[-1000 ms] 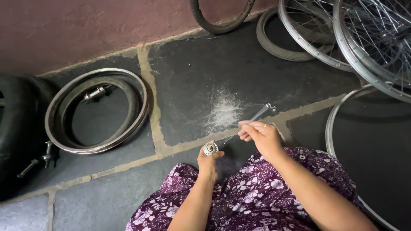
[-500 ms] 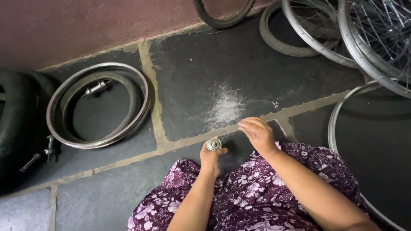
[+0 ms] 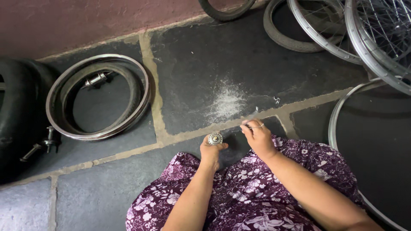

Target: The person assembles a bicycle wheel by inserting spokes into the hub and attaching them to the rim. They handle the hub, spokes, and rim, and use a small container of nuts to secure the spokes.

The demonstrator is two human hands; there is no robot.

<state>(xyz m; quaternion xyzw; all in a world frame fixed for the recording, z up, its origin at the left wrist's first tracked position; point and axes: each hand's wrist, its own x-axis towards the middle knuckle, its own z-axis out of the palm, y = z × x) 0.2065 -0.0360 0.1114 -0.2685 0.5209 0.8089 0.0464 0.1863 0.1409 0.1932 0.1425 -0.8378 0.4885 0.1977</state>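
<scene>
**Hub held upright over the stone floor**

The small metal hub [image 3: 215, 138] sits pinched in the left hand [image 3: 210, 150], fingers closed around it, end face up, just above the lap. Beside it the right hand [image 3: 258, 137] has its fingers curled on something thin; what, I cannot tell. A white powder patch [image 3: 227, 101] lies ahead, bare rims [image 3: 99, 97] to the left.

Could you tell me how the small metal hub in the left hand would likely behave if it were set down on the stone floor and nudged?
The metal hub looks round and solid, so it is probably heavy for its size and stiff. Its round flange suggests it could roll on the floor if laid on its side. The shiny surface may be slippery; the left hand has a closed grip on it from below.
</scene>
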